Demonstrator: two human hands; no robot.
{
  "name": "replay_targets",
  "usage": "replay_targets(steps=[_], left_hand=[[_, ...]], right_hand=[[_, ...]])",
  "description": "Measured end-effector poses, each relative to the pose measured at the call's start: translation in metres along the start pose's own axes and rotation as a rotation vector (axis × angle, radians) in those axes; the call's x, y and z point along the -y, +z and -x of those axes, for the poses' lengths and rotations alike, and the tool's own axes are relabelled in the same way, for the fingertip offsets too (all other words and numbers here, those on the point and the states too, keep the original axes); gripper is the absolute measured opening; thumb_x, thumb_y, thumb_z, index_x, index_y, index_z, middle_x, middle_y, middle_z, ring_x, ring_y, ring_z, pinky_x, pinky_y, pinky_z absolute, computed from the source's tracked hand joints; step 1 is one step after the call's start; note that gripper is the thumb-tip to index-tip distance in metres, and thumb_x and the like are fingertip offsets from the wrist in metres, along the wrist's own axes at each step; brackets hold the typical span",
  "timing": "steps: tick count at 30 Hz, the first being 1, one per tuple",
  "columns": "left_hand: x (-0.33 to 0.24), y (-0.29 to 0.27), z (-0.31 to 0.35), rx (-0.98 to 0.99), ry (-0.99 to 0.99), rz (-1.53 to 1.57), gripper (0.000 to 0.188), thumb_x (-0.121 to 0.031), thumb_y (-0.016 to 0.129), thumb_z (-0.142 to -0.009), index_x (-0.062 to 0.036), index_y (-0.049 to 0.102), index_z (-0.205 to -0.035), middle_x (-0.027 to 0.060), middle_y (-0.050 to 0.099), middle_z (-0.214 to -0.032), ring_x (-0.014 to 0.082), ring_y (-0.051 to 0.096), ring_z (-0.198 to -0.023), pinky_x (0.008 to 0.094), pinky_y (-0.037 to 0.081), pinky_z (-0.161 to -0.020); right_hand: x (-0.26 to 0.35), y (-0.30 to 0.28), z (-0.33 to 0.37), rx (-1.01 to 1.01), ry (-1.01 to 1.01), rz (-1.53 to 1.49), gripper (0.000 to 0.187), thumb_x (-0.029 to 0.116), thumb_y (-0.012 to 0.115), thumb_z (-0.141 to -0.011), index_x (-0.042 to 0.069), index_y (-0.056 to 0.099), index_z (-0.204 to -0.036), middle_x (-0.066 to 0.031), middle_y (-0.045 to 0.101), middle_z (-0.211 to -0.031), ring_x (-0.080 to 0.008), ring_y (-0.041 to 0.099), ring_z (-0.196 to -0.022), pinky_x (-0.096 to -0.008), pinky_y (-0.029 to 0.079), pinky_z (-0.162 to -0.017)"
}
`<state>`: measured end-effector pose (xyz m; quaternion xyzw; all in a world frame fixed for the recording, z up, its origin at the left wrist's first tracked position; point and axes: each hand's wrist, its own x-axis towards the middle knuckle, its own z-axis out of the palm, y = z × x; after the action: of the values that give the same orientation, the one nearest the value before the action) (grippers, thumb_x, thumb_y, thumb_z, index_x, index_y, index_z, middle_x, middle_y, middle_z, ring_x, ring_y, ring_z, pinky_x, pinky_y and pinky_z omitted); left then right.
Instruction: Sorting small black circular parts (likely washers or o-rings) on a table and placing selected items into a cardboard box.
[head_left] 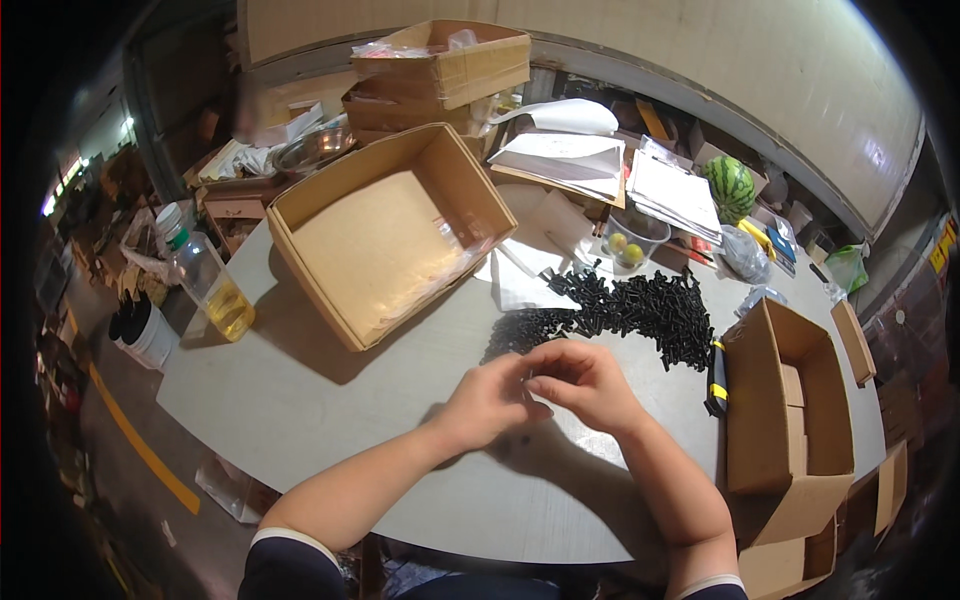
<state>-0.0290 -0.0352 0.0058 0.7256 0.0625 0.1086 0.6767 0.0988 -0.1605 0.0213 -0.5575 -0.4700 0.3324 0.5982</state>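
Note:
Over the grey table (430, 500), my left hand (485, 402) and my right hand (592, 385) meet in front of me at the near edge of a pile of small black screw-like parts (650, 310). The fingers of both hands are curled and closed toward each other. Whatever lies between the fingertips is too small or too hidden to name. Left of the pile, a large open cardboard box (360, 240) is tilted toward me, with clear plastic bags (440, 262) along its lower right inside.
A clear bottle of yellow liquid (225, 300) stands at the left. At the right is an open carton (770, 420), beside a black-and-yellow tool (716, 385). Papers (565, 160), a plastic tub with round fruits (633, 240) and a watermelon (730, 188) line the back.

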Motion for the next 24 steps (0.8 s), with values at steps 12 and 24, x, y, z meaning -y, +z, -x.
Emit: replay_targets(steps=[12, 24], left_hand=[[0.011, 0.002, -0.001, -0.018, 0.064, -0.03, 0.06, 0.011, 0.062, -0.073, -0.008, 0.035, -0.123, 0.0061, 0.054, -0.1, 0.011, 0.054, -0.093, 0.0246, 0.046, -0.077], [0.012, -0.01, -0.004, -0.058, 0.096, 0.111, 0.059, -0.001, 0.071, -0.079, -0.0085, 0.032, -0.123, 0.0026, 0.055, -0.069, 0.0107, 0.059, -0.064, 0.0204, 0.048, -0.059]], right_hand=[[0.007, 0.01, 0.002, -0.051, -0.377, 0.743, 0.022, 0.003, 0.072, -0.067, 0.007, 0.07, -0.089, -0.0099, 0.065, -0.085, -0.0276, 0.062, -0.077, -0.0351, 0.05, -0.068], [0.007, -0.045, -0.003, -0.129, 0.146, 0.925, 0.02, 0.011, 0.063, -0.082, 0.0, 0.067, -0.099, -0.015, 0.067, -0.088, -0.0255, 0.064, -0.077, -0.0348, 0.051, -0.073]])
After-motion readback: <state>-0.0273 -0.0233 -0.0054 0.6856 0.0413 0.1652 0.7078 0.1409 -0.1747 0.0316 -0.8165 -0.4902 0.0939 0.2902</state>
